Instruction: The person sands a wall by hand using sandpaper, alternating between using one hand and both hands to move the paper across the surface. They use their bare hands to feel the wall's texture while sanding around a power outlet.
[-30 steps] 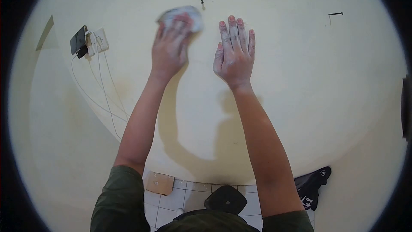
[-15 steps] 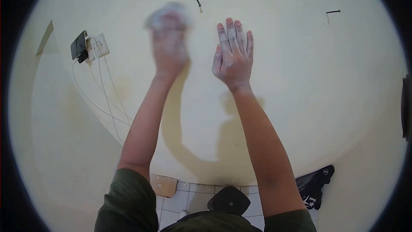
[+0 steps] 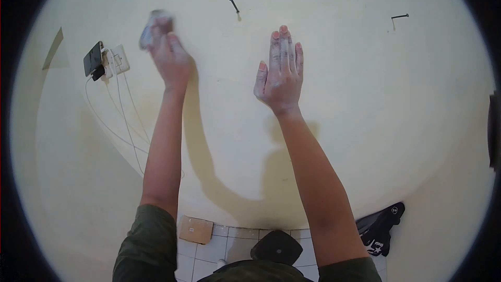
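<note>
White and blurred, the pad (image 3: 155, 28) sat under the left hand's (image 3: 175, 65) half-curled, gripping fingers, nearer the wall's (image 3: 344, 99) left edge, while the right hand (image 3: 283, 84), well apart, lay flat, fingers straight, holding nothing!

Both arms reach upward, left hand (image 3: 171, 61) bent, right hand (image 3: 283, 75) flat, fingers upward.
</note>
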Demonstrator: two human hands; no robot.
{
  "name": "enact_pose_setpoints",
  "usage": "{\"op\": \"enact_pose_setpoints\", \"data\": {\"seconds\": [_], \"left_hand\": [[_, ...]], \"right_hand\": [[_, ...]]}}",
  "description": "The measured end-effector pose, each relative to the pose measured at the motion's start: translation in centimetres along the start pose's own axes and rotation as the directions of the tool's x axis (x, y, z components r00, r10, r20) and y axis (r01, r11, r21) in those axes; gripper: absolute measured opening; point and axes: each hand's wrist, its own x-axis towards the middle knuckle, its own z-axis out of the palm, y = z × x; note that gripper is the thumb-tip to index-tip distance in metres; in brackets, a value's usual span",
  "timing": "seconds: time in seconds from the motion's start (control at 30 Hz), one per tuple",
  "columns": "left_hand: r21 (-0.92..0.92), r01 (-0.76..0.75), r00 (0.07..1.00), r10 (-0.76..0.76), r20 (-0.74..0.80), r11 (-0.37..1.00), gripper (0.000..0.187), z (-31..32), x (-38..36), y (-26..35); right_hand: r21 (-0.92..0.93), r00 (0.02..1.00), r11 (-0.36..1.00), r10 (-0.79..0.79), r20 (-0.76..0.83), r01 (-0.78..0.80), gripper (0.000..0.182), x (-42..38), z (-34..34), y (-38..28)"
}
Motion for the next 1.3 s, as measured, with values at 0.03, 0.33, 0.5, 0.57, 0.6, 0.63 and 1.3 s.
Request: {"op": "enact_pose_setpoints", "data": {"seconds": [0.03, 0.33, 0.5, 0.57, 0.6, 0.63, 1.3], "left_hand": [[0.125, 0.107, 0.988, -0.091, -0.121, 0.986, 0.055, -0.1, 0.2, 0.0], [0.139, 0.116, 0.990, -0.103, -0.099, 0.983, 0.053, 0.2, -2.1, 2.0], [-0.148, -0.432, 0.782, 0.451, 0.430, 0.890, 0.050, -2.1, -3.2, 5.0], [-0.052, -0.298, 0.915, 0.301, 0.269, 0.953, 0.052, -1.0, -2.5, 2.0], [-0.141, -0.016, 0.992, 0.034, 0.126, 0.990, 0.047, -0.8, -2.0, 2.1], [-0.086, 0.020, 0.997, -0.014, 0.071, 0.996, 0.047, -0.4, -1.9, 2.2], [0.052, -0.330, 0.937, 0.321, 0.137, 0.942, 0.044, -1.0, -3.3, 2.6]], "right_hand": [[-0.006, 1.000, 1.000, -0.011, 0.003, 0.011, 0.067, -0.1, 0.0, -0.1], [-0.016, 1.000, 1.000, -0.018, -0.004, 0.018, 0.066, -0.2, 0.2, -0.1], [-0.025, 1.000, 1.000, -0.010, 0.024, 0.011, 0.065, -0.1, 0.1, -0.1], [-0.023, 1.000, 1.000, -0.001, 0.015, 0.001, 0.064, -0.3, 0.1, -0.1], [-0.022, 1.000, 1.000, 0.001, 0.005, -0.001, 0.064, -0.3, 0.1, -0.1], [-0.018, 1.000, 1.000, 0.004, -0.001, -0.004, 0.064, -0.3, 0.2, -0.1], [-0.050, 1.000, 0.999, -0.002, 0.023, 0.003, 0.063, -0.4, 0.2, -0.1]]}}
